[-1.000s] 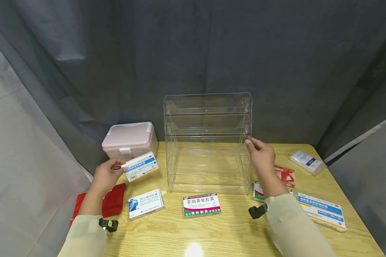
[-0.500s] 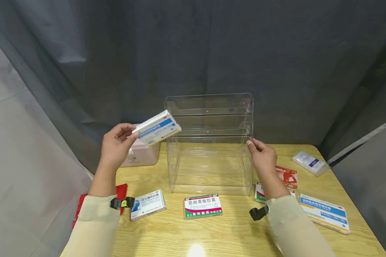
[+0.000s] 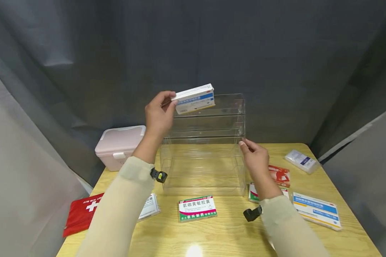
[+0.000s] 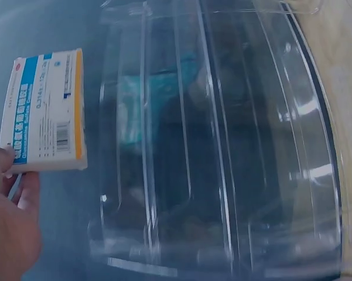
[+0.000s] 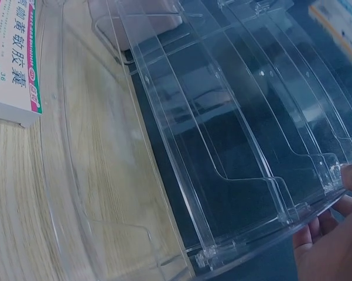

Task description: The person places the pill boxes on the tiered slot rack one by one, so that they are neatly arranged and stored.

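My left hand (image 3: 159,116) pinches one end of a white and blue medicine box (image 3: 195,101), held up in front of the top tier of a clear tiered display rack (image 3: 202,142). In the left wrist view the same medicine box (image 4: 47,111) shows its printed face and a yellow edge stripe, with the rack's tiers beside it. The right hand (image 3: 255,157) grips the rack's right side edge, thumb in front. Fingers of that right hand (image 5: 334,234) curl round the clear side panel in the right wrist view.
A green and white capsule box (image 3: 197,208) lies before the rack. To the left are a pink lidded case (image 3: 119,146), a red first aid pouch (image 3: 83,214) and a partly hidden white box (image 3: 150,207). Rightward lie a red box (image 3: 280,175), a blue-striped box (image 3: 316,210) and a clear packet (image 3: 301,160).
My left hand has carried the medicine box up and to the right, from beside the pink case to the rack's top. The right hand has kept its grip on the rack.
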Demonstrator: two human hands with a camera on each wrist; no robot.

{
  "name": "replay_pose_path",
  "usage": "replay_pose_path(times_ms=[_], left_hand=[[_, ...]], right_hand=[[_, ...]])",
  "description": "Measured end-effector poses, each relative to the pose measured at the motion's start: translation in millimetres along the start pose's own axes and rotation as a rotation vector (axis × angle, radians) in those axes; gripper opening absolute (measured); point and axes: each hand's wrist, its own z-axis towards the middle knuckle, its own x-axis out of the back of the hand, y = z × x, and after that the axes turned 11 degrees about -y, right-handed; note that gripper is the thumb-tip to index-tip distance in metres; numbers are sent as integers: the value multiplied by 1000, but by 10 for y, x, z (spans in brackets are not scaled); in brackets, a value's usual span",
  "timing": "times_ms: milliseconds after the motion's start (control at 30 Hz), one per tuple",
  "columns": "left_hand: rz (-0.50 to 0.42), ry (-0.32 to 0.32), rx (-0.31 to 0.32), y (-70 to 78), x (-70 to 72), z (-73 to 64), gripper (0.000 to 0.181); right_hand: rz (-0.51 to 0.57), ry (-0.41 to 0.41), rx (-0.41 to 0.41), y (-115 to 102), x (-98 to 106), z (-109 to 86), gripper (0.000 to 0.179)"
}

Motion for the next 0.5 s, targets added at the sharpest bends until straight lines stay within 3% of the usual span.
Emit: replay_pose_path(times_ms=[267, 500], left_hand=[[140, -47, -99, -48, -330, 180, 19], [169, -111, -37, -109, -492, 195, 21]], right_hand=[[1, 13, 4, -2, -98, -36, 48], [12, -10, 3, 45, -117, -67, 50]])
